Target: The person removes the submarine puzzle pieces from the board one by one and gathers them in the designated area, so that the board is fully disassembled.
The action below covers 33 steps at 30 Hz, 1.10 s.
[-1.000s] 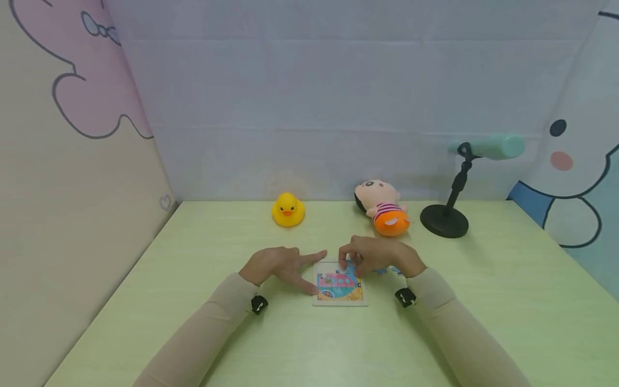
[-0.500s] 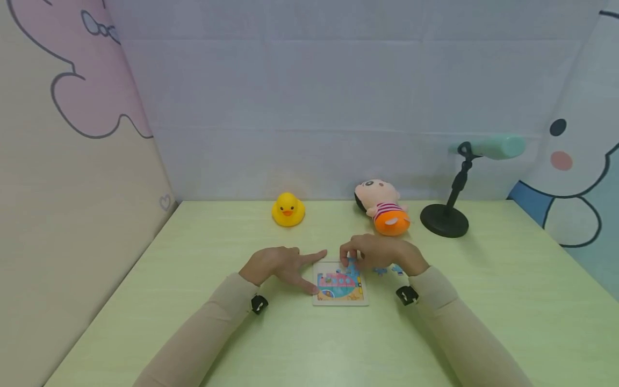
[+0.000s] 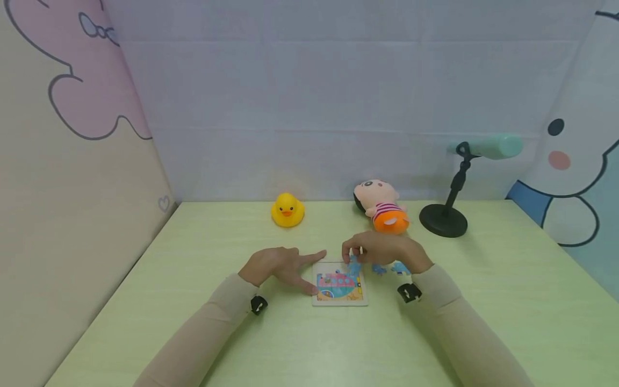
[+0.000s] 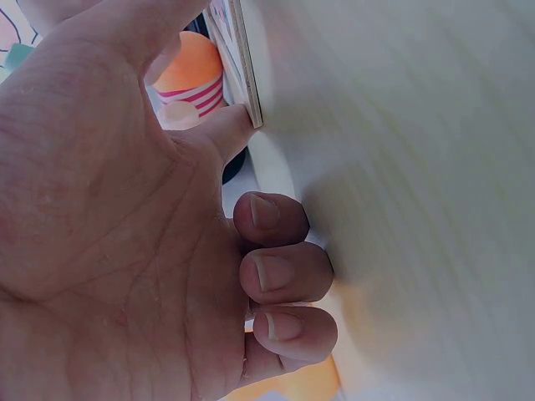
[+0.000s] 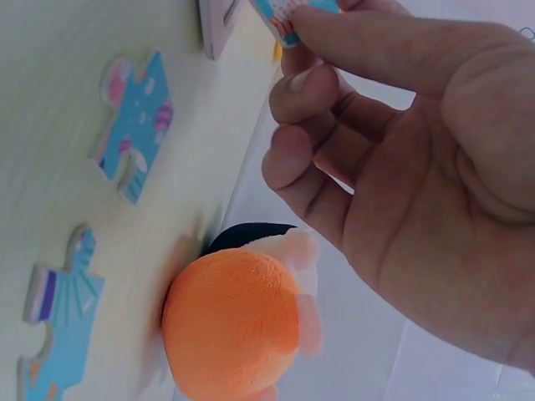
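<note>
A small picture puzzle board [image 3: 338, 293] lies flat on the green table [image 3: 203, 301]. My left hand [image 3: 315, 272] braces its left side: the index finger lies straight along the far edge and the thumb touches the near left edge [image 4: 240, 63]. The other three fingers [image 4: 272, 271] are curled on the table. My right hand [image 3: 352, 257] hovers over the board's far right corner. It pinches a blue puzzle piece [image 5: 288, 18] between thumb and fingers. Two loose blue pieces [image 3: 379, 268] [image 3: 400, 267] lie just right of the board, under the right wrist.
A yellow rubber duck [image 3: 287, 210] sits at the back, left of centre. A plush doll [image 3: 382, 208] lies behind the right hand, and a black stand [image 3: 443, 219] with a teal tube stands further right. Panel walls close in the back and both sides.
My right hand has drifted slightly right and away from the board's top edge with the piece in its fingers. The left hand and the board have not moved.
</note>
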### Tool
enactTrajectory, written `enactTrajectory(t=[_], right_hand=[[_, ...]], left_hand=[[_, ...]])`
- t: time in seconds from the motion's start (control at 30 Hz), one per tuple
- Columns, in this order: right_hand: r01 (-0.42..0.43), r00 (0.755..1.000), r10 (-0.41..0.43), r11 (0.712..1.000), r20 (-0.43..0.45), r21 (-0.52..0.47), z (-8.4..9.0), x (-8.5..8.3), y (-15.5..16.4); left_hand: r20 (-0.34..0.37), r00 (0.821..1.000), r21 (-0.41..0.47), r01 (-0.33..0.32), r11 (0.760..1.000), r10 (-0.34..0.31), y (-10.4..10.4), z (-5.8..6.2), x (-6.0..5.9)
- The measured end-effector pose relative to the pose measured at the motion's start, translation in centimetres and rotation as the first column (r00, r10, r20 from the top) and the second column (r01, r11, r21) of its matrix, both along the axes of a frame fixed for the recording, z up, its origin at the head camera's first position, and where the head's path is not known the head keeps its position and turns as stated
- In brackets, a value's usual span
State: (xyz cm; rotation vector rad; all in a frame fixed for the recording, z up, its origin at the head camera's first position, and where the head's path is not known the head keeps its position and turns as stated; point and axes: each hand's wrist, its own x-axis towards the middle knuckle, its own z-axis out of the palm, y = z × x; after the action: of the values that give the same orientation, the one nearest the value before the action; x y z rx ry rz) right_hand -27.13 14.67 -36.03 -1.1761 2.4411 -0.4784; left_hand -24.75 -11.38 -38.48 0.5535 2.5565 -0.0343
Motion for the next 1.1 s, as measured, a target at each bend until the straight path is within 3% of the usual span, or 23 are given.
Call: enactTrajectory(t=[0.6,1.1], right_hand=[[0.086,0.992,-0.086,0.996,0.089,0.013,0.8,-0.1,1.4],[0.114,0.987,-0.111,0.993,0.113,-0.022,2.7,-0.1,4.4]], left_hand=[[0.008,1.000,0.011,0.003,1.000,-0.003,0.0,0.0,0.0],[0.013,1.000,0.027,0.002,1.000,-0.002,-0.1,0.1,0.2]])
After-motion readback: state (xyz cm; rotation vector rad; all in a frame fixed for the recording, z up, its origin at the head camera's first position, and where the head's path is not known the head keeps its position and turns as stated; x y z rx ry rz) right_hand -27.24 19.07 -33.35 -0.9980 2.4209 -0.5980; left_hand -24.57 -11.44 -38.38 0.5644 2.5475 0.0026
